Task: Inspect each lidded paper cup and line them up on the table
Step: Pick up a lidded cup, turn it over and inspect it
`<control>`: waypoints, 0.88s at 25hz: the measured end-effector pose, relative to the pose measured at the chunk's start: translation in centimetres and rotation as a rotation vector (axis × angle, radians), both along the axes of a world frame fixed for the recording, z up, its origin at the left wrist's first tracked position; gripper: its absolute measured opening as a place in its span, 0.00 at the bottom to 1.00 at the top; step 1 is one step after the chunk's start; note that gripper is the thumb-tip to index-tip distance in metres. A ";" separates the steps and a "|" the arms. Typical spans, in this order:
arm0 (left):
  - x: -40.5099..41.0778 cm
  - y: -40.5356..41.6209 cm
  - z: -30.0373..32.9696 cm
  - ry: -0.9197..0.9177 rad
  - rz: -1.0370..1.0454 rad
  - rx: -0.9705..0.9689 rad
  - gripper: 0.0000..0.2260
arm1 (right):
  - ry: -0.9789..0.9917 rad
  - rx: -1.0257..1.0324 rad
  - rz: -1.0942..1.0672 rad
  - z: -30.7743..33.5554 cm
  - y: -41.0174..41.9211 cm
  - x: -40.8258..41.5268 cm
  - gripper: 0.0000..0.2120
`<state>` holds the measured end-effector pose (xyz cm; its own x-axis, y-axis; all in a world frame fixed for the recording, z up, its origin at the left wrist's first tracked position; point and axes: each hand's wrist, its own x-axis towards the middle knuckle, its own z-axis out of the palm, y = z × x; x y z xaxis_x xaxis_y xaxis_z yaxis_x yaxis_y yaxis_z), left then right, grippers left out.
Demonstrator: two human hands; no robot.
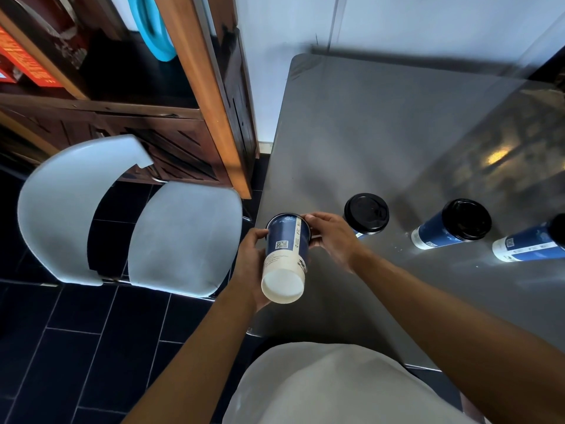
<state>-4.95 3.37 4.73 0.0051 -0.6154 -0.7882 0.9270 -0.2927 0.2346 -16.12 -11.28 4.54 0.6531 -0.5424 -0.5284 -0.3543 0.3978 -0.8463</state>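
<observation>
Both hands clasp the cup (286, 255), tipped base-up at the table (382, 133) edge: left hand (250, 264) wraps it, right hand (331, 237) pinches the lid end. Risk: lid pops, contents spill.

- This looks like a small café or takeaway shop, seen from a seat at a bare steel table (382, 142) pushed against a white wall (428, 22).
- On the table stand blue paper cups (435, 234) with black takeaway lids (366, 213), printed with labels and square codes, set side by side.
- Left of the table sits a pale moulded plastic chair (183, 234), the plain café kind.
- Beyond the chair, a dark wooden shelf unit (171, 130) holds an orange printed box (21, 62).
- Under the table and chair runs a dark tiled floor (76, 347).
</observation>
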 end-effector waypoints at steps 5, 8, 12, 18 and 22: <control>-1.3 -1.0 0.2 -0.187 -0.117 -0.014 0.25 | 0.028 -0.113 -0.008 0.1 0.0 0.3 0.12; -1.5 -0.9 0.0 -0.185 -0.080 -0.021 0.31 | 0.041 -0.132 -0.047 0.0 0.0 0.4 0.12; -1.2 -0.6 -0.9 -0.127 -0.020 -0.057 0.36 | 0.038 -0.126 -0.073 0.1 -0.2 0.3 0.12; -0.8 -0.8 -1.1 -0.111 -0.005 -0.062 0.39 | 0.042 -0.059 -0.096 -0.3 -0.9 0.5 0.12; -1.0 -0.9 -0.9 -0.249 0.026 0.003 0.35 | 0.088 -0.073 -0.074 -0.3 -0.9 0.7 0.13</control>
